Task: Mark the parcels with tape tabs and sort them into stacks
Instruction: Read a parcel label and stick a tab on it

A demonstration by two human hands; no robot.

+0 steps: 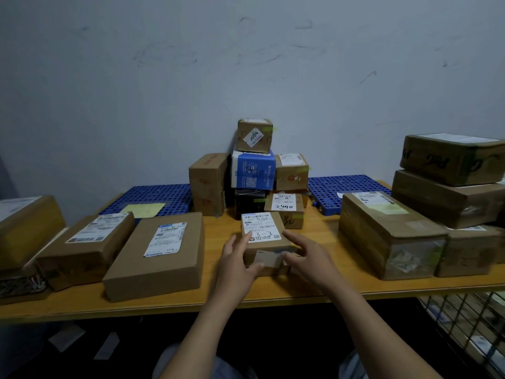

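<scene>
Hands first: left hand (237, 265) and right hand (306, 258) clasp a small parcel (266, 242) from either side near the front of the bench (169, 306). The fingers of each lie against its sides and top edge, and both thumbs are on the front face beside a pale tape tab (267, 258). Parcel is a squat brown carton standing on the bench, with a white printed label on top bearing a handwritten scrawl.

Bench top is smooth yellow-orange laminate. To the left lies a flat carton (155, 255), matte cardboard with a white label, and beside it a second flat carton (87, 247). To the right is a long parcel (388, 236), glossy with clear tape and crinkled at the end.

Behind the held parcel is a pile of boxes:
- a labelled carton marked 2490 (284, 210)
- a black box (250, 203) with a green tab (259, 200)
- a blue-and-white box (252, 169) above that
- a small cube carton (254, 135) on the very top
- a tall carton (207, 184) standing just left of the pile

Blue perforated plastic pallets (153, 198) lie at the back against a scuffed grey wall (246, 64).
</scene>
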